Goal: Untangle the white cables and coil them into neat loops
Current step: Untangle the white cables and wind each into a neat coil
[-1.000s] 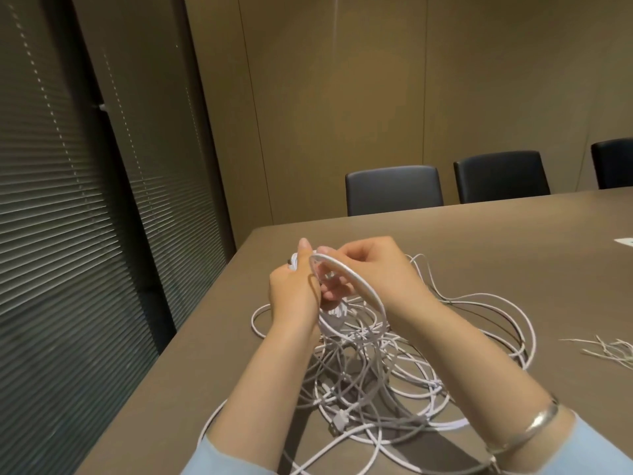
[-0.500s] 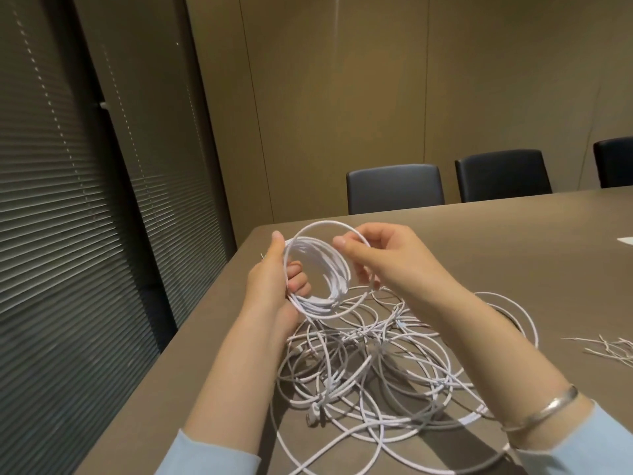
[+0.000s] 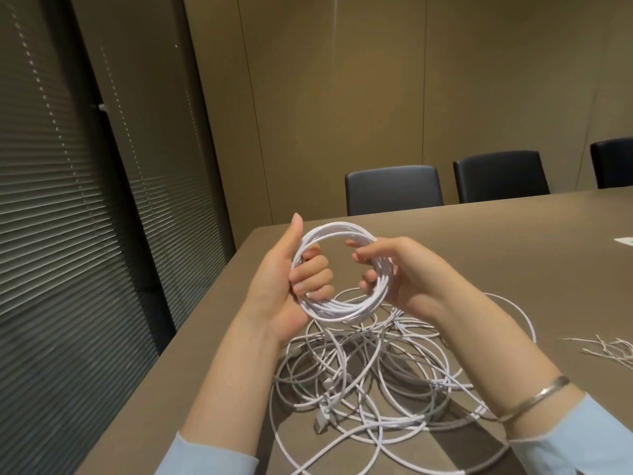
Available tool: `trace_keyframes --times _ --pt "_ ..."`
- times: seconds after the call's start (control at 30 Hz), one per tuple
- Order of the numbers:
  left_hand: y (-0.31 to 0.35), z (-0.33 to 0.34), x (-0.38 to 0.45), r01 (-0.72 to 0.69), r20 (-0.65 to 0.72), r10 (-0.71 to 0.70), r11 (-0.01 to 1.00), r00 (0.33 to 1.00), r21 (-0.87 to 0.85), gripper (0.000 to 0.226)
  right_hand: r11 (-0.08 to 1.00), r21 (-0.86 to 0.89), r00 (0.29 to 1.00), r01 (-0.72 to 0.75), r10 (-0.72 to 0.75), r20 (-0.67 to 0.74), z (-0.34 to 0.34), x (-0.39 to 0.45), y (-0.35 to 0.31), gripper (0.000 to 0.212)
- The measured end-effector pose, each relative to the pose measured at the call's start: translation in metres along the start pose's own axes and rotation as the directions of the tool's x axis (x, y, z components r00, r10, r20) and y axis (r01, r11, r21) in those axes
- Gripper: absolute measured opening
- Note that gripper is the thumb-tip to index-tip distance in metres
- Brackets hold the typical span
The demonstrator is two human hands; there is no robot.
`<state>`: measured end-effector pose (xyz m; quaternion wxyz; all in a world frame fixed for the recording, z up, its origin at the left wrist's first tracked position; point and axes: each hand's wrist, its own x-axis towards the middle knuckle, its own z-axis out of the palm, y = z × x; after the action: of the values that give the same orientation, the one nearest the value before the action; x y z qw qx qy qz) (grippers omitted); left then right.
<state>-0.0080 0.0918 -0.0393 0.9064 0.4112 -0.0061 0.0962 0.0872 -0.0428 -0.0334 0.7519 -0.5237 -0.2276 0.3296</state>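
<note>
Cable wound into a round coil [image 3: 342, 274] is held up above the table [image 3: 479, 248], gripped on both sides so the loops stay stacked together and do not spring apart. On its near-left side the left hand [image 3: 284, 282] has its fingers curled through the middle of the ring with the thumb standing straight up outside it, which clamps that side against the palm. Opposite, the right hand [image 3: 407, 272] has its fingers hooked over the rim from outside, their tips showing inside the ring, probably to keep the strands flat and guide the next turn on. Below the hands the rest of the white cables [image 3: 376, 382] lie on the table in a loose tangle, with a plug [image 3: 322, 418] showing near its front edge; strands seem to lead up from it toward the coil, though which one cannot be told. Judging by that heap, most of the work is still to do. A small bunch of thin white ties [image 3: 606, 351] lies well apart to the right, presumably for binding finished coils.
</note>
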Motion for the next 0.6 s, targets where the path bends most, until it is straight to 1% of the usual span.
trace_keyframes --times 0.07,0.13,0.23,0.3,0.37,0.43,0.47,0.53,0.6 --pt "0.000 0.001 0.000 0.002 -0.006 -0.002 1.000 1.000 0.031 0.047 1.000 -0.020 1.000 0.013 -0.013 -0.021 0.000 -0.001 0.000 0.029" --pt "-0.001 0.001 0.002 -0.025 -0.046 0.030 0.995 0.999 0.097 0.041 0.997 -0.067 0.999 0.048 -0.050 -0.018 0.001 -0.001 0.000 0.030" --pt "-0.004 0.002 0.006 -0.079 -0.127 0.100 0.984 0.987 0.162 0.036 0.973 -0.179 0.989 0.147 -0.141 0.045 0.003 0.000 0.002 0.040" --pt "-0.005 0.001 0.008 -0.092 -0.166 0.123 0.980 0.978 0.179 0.036 0.943 -0.240 0.973 0.229 -0.218 0.071 0.004 0.000 0.004 0.038" --pt "-0.005 0.000 0.009 -0.090 -0.189 0.130 0.974 0.973 0.207 0.037 0.920 -0.275 0.959 0.279 -0.281 0.035 0.005 0.001 0.008 0.034" --pt "-0.005 0.000 0.009 -0.090 -0.195 0.136 0.970 0.971 0.226 0.038 0.918 -0.272 0.954 0.288 -0.301 -0.003 0.006 0.003 0.011 0.034" --pt "-0.004 0.000 0.009 -0.101 -0.194 0.147 0.969 0.970 0.227 0.038 0.920 -0.258 0.952 0.295 -0.305 0.001 0.007 0.004 0.012 0.033" --pt "0.000 -0.002 0.009 -0.141 -0.200 0.185 0.967 0.962 0.212 0.038 0.926 -0.238 0.956 0.292 -0.292 0.039 0.009 0.005 0.013 0.034" --pt "0.004 -0.006 0.008 -0.199 -0.222 0.235 0.965 0.946 0.172 0.038 0.927 -0.285 0.970 0.242 -0.230 0.078 0.010 0.005 0.015 0.043"
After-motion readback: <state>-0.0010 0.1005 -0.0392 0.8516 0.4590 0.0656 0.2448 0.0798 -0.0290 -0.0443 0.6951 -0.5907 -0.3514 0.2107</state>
